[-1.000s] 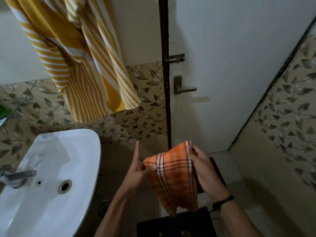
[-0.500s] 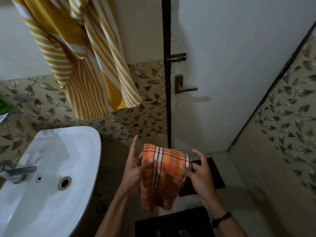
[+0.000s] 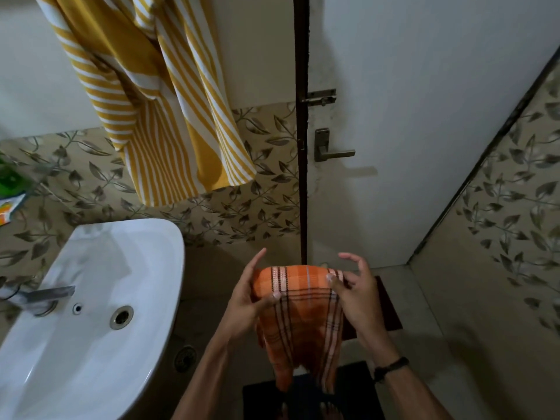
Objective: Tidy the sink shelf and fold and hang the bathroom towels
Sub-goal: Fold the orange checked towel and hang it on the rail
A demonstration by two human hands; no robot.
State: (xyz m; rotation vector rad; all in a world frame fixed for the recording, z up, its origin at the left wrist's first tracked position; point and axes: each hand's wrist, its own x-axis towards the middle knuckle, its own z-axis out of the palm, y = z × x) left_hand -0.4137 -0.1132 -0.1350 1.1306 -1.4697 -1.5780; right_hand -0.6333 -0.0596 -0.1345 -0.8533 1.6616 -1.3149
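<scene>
Both hands (image 3: 303, 301) pinch an orange towel (image 3: 300, 322) beside the sink (image 3: 91, 344), perhaps folded.

Striped towel (image 3: 169, 110) top cut off by upper edge; hanger not visible. Sink (image 3: 91, 313) runs off left and bottom edges. Tap (image 3: 45, 294) blurred. Green thing (image 3: 9, 180) at left edge cropped, unreadable. Orange towel (image 3: 303, 322) hides fingers of both hands behind fold. Feet at bottom edge dim, cropped.

Tiled floor (image 3: 430, 344) under two dark mats (image 3: 391, 313).
</scene>
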